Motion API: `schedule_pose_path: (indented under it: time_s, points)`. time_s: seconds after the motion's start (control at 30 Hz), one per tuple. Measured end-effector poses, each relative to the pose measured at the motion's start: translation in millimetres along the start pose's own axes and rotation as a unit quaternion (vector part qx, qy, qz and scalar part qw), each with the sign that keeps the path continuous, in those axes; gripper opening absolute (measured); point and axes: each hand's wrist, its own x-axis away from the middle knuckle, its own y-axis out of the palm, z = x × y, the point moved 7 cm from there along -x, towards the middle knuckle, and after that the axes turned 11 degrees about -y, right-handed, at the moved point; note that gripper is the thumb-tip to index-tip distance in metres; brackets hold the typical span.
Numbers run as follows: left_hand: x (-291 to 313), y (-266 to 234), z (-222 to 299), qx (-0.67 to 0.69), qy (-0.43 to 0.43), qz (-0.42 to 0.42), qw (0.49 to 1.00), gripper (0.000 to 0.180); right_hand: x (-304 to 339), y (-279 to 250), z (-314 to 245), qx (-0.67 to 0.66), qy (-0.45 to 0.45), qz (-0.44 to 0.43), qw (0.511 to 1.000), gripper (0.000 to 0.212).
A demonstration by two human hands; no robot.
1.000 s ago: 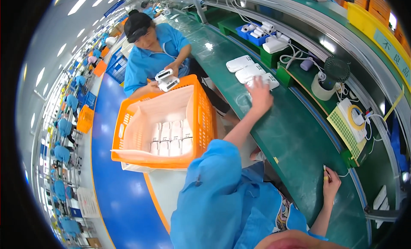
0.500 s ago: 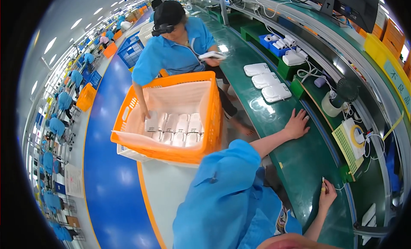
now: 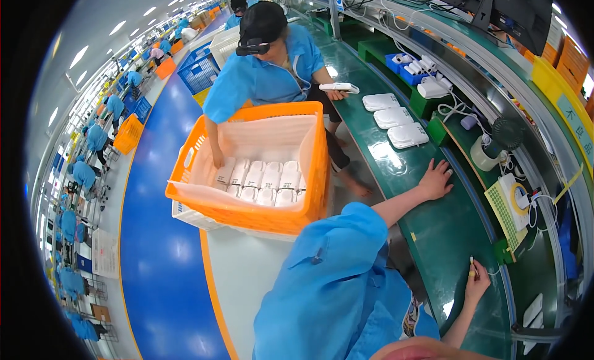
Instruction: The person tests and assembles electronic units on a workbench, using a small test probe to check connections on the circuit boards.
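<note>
My left hand [image 3: 436, 179] lies on the green workbench [image 3: 445, 221], fingers spread and holding nothing. Beyond it are three flat white devices [image 3: 408, 135] in a row, not touched by my hand. Lower right, my right hand [image 3: 476, 284] pinches a small white cable plug [image 3: 472, 260] between thumb and finger. A thin white cable [image 3: 495, 272] shows beside that hand, toward the bench's right edge. Across from me, a co-worker [image 3: 272, 69] holds another white device [image 3: 339, 88] in one hand. The co-worker's other hand [image 3: 218, 157] reaches into an orange crate.
The orange crate [image 3: 247, 219], lined with pale foam sheet, holds several white devices [image 3: 269, 177] in rows. Along the bench's right side stand a small dark fan [image 3: 506, 132], a yellow-green board [image 3: 504, 211], blue bins [image 3: 413, 75] and a monitor [image 3: 495, 20].
The co-worker's hand with the device has moved right, over the bench. Their other hand has put a white device down into the crate. The whole view has shifted slightly; my hands keep their poses.
</note>
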Motion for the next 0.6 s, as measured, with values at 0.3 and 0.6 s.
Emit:
schedule_pose_path:
  time_s: [0.3, 0.6]
  points:
    - [-4.9, -15.2, 0.0, 0.027, 0.060, 0.061, 0.996, 0.044, -13.5, -2.3, -23.3, 0.050, 0.003, 0.012, 0.999, 0.014]
    - [-16.4, 8.0, -11.2, -0.054, 0.084, -0.052, 0.994, 0.053, 2.3, -23.6, -35.9, 0.096, -0.045, 0.055, 0.993, 0.023]
